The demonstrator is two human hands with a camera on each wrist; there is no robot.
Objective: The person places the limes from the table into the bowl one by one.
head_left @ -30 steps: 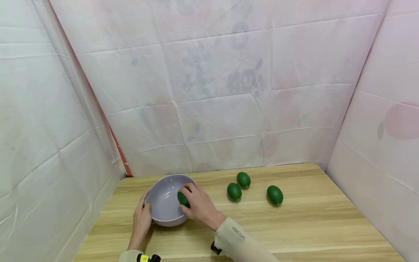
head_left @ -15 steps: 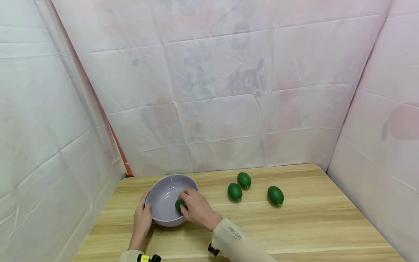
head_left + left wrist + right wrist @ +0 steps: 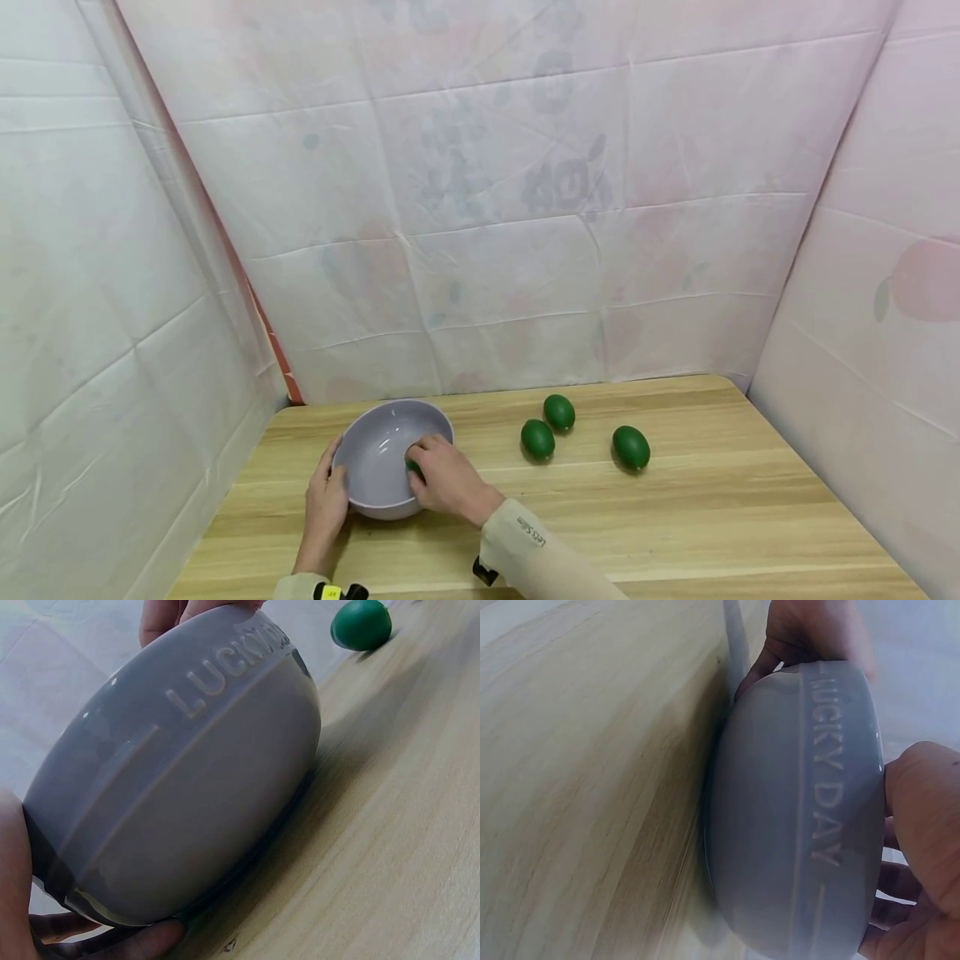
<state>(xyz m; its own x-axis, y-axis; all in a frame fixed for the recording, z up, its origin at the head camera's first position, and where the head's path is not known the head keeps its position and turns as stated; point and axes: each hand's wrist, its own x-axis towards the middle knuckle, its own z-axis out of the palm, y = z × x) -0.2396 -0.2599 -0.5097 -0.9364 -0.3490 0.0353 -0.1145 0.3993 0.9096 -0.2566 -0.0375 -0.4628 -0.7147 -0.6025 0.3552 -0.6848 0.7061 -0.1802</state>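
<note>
A grey-purple bowl (image 3: 375, 458) stands on the wooden table at the left, with raised lettering round its outer wall (image 3: 795, 795). My left hand (image 3: 326, 500) grips its left side, thumb at the rim and fingers round the outside; in the left wrist view fingertips (image 3: 154, 939) show under the bowl. Inside the bowl's right part, my right hand (image 3: 446, 479) holds a green lime (image 3: 415, 469), of which only a sliver shows between thumb and fingers. Both wrist views hide the bowl's inside behind its wall.
Two more limes lie close together right of the bowl, a nearer lime (image 3: 537, 440) and a farther lime (image 3: 559, 412). Another lime (image 3: 631, 447) lies farther right. White printed cloth (image 3: 510, 250) walls in the table (image 3: 712, 517) at the back and sides.
My right hand has moved slightly left and lower into the bowl with the lime, which is now mostly hidden by the fingers. The left hand and the other limes have stayed put.
</note>
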